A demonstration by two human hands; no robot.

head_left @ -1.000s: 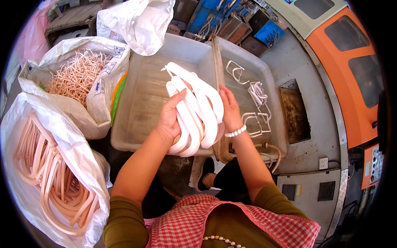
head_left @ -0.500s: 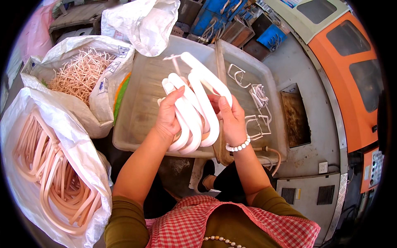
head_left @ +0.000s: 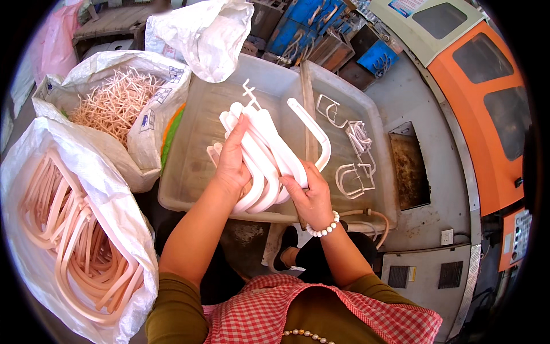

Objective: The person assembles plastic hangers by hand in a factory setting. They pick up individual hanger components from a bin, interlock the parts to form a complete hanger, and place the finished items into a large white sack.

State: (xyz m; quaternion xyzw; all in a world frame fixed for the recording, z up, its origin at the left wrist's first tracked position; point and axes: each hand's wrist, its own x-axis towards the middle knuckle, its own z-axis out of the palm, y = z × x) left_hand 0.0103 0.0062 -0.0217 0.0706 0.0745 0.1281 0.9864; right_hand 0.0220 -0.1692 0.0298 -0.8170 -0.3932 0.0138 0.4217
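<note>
Several glossy white U-shaped plastic handles (head_left: 260, 175) lie bunched in my left hand (head_left: 231, 166), its thumb pressed along their upper left side. A thin branched sprue (head_left: 249, 94) sticks up at their far end. My right hand (head_left: 312, 198) grips the right side of the bunch, thumb over the nearest handle. From behind its fingers one separate bent white handle (head_left: 312, 123) stands out to the right, apart from the bunch at its far end. How the fingers hold that one is hidden. Both hands are above a translucent plastic tub (head_left: 192, 149).
A second tub (head_left: 366, 103) on the right holds thin white sprue frames (head_left: 358, 137). To my left are a sack of pinkish curved handles (head_left: 94, 252) and a sack of pinkish sprue scraps (head_left: 117, 103). An orange and grey machine (head_left: 470, 114) stands at the right.
My right hand has come down and closer to the bunch. The separate handle has swung away to the right, and the sprue behind the bunch shows more.
</note>
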